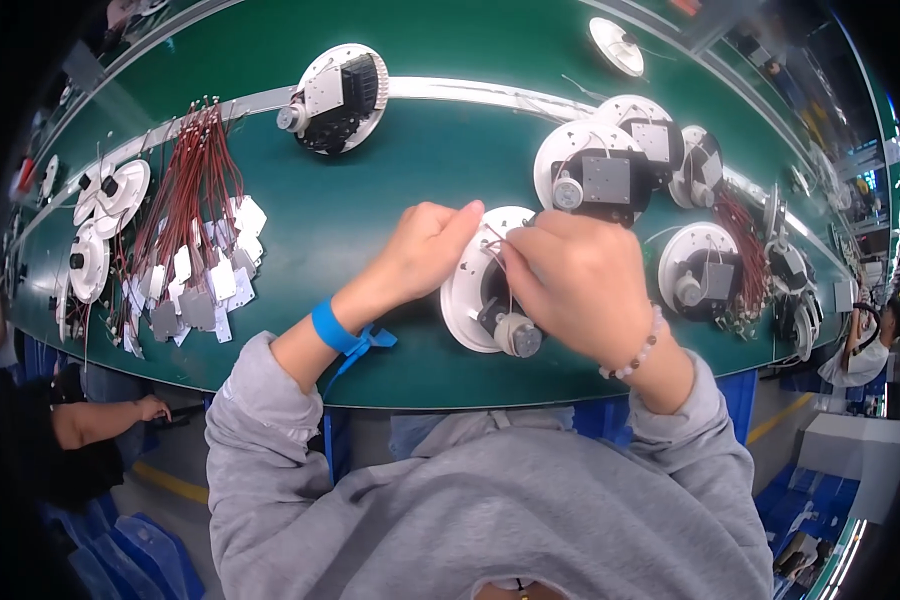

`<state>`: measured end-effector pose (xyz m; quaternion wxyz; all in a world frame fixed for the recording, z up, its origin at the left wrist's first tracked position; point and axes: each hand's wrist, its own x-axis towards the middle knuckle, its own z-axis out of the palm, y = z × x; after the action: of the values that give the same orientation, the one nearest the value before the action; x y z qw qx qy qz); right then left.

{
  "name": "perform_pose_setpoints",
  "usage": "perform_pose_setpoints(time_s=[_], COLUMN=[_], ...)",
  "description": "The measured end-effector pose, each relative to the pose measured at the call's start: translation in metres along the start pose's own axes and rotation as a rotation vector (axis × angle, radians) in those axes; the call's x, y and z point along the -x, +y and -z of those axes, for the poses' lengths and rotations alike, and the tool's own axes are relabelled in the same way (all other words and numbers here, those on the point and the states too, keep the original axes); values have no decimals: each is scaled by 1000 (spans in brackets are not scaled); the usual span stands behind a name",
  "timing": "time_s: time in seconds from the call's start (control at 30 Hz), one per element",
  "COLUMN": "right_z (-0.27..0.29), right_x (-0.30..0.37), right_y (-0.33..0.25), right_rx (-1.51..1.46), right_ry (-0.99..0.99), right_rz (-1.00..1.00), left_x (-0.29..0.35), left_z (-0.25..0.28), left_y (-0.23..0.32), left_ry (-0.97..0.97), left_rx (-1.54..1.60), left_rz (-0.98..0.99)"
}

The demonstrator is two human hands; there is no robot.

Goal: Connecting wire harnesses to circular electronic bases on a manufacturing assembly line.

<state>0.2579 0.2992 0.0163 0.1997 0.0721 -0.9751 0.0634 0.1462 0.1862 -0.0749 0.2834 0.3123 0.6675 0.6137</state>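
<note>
Right hand pinches a thin wire over a white disc

The right hand (575, 275) is closed, its thumb and fingers pinching a thin reddish wire (496, 236) above the near disc (460, 300); the very tips are partly hidden. The left hand (430, 250) is at the disc's left edge with curled fingers and raised thumb; whether it grips the rim, I cannot tell. A bead bracelet (625, 371) circles the right wrist and a blue strap (332, 328) the left; both forearms emerge from grey sleeves (262, 405).

The near disc is white and sits on the green desk (420, 370), close to the edge nearest the person. A silver cylinder (519, 336) is on its lower right part.

To the right stands a similar disc assembly (682, 255), beside a bundle of red-brown wires (742, 225). Beyond the right hand, a cluster of white discs (558, 150) bears black parts and grey plates. Ahead and to the left, a disc with a half-black face (342, 95) overlaps a metal strip (470, 92) that crosses the desk; a small white disc (610, 45) lies beyond it.

Farther left spreads a sheaf of red-brown leads (192, 165) ending in pale square plates (220, 280), with more white discs (92, 262) beside it. Past the desk, another person's arm (100, 420) shows at left and a seated figure (867, 350) at right.
</note>
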Motion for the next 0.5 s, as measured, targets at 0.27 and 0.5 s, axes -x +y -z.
perform_pose_setpoints(time_s=[0.27, 0.5], right_z=[2, 11], right_x=[-2, 6], right_y=[-1, 2], right_rx=[-208, -327], right_ry=[2, 24], right_rz=[-54, -225], left_x=[9, 16], left_z=[-6, -19], left_y=[-2, 14], left_ry=[19, 4], left_rx=[-190, -152], left_rz=[-212, -145])
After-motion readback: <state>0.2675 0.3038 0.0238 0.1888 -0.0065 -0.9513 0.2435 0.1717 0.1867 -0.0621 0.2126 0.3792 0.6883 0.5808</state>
